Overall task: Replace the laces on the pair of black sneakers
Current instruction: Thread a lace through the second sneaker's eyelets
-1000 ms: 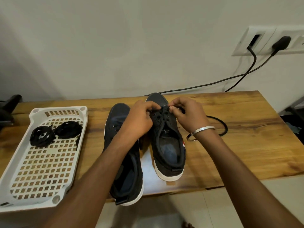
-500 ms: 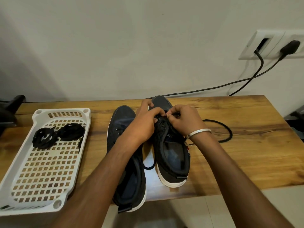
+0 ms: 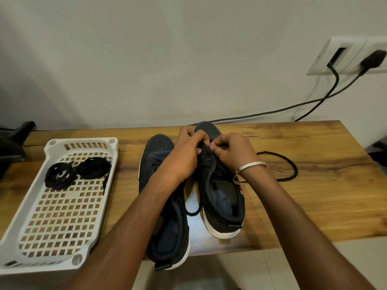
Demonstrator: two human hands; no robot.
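Two black sneakers with white soles stand side by side on the wooden table [image 3: 314, 206], toes toward the wall. The left sneaker [image 3: 165, 233] has bare eyelets and no lace. Over the front eyelets of the right sneaker [image 3: 222, 201], my left hand [image 3: 184, 155] and my right hand [image 3: 230, 151] both pinch a black lace [image 3: 289, 168]. That lace loops out on the table to the right, and another stretch of it shows between the shoes. My fingertips hide the exact eyelet.
A white perforated plastic tray [image 3: 52, 216] sits at the left with two coiled black laces [image 3: 77, 172] in its far end. Black cables [image 3: 293, 105] run from a wall socket [image 3: 345, 57] down behind the table. A dark object [image 3: 12, 143] stands at far left.
Both hands stay at the right sneaker's front eyelets with small finger shifts. A stretch of lace now hangs between the two shoes. The camera view has tilted slightly.
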